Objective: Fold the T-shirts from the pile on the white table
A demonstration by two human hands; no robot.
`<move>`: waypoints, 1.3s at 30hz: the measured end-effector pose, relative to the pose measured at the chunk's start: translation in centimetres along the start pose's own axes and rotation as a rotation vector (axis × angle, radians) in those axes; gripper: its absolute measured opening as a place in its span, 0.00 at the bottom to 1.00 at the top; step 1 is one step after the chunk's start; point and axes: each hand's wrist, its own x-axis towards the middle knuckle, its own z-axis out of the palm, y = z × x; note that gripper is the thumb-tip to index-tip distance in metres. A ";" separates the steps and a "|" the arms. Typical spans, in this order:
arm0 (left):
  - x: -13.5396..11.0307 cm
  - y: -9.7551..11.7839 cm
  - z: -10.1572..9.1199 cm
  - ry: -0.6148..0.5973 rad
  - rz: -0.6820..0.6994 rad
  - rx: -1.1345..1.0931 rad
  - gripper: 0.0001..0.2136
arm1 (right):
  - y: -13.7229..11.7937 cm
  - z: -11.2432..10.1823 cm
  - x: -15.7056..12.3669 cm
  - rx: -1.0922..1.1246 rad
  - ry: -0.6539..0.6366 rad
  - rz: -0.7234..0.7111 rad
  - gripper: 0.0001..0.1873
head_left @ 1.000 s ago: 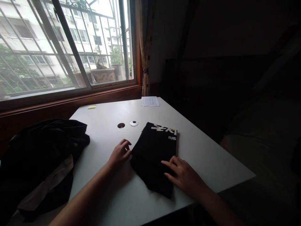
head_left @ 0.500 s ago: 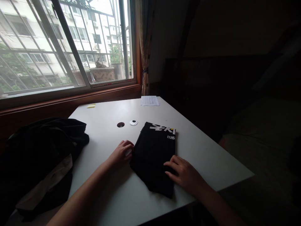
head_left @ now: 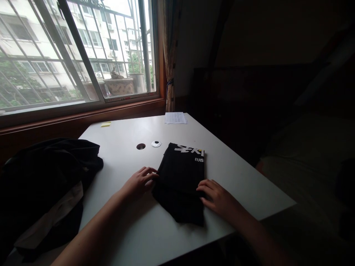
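A folded black T-shirt [head_left: 180, 177] lies on the white table, with white lettering and a small yellow mark near its far edge. My left hand [head_left: 142, 180] is at its left edge, fingers bent and closed on the cloth there. On the opposite side, my right hand [head_left: 215, 194] has its fingers curled over the right edge, the thumb close below them. The near part of the shirt hangs lower in an uneven flap between my hands. Where the fingertips meet the dark fabric, details are hard to make out.
A heap of black clothing [head_left: 52, 177] with a pale section covers the table's left side. On the white table [head_left: 238, 184] are a cable hole [head_left: 141, 146], a round metal cover [head_left: 156, 144], papers [head_left: 175, 118] and yellow sticky notes [head_left: 105, 124]. A barred window [head_left: 83, 55] stands behind.
My left fingers have moved onto the shirt's left edge, and my right fingers have drawn in slightly at its right edge. The near flap has shifted a little away from me.
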 end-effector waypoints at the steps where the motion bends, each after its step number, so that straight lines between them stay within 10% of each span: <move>1: 0.0 -0.2 0.1 0.005 0.007 0.046 0.11 | 0.0 0.0 0.1 -0.004 0.006 -0.001 0.17; 19: 0.0 -0.8 1.4 0.166 0.024 0.009 0.12 | -0.7 -1.2 -0.8 -0.106 0.060 -0.069 0.13; 28: 0.5 0.7 1.2 0.333 -0.064 -0.182 0.17 | -2.4 -2.1 0.0 0.265 0.370 0.097 0.04; 39: 0.2 1.5 -1.4 0.352 -0.028 -0.479 0.10 | -4.2 -3.5 0.0 0.557 0.339 0.209 0.02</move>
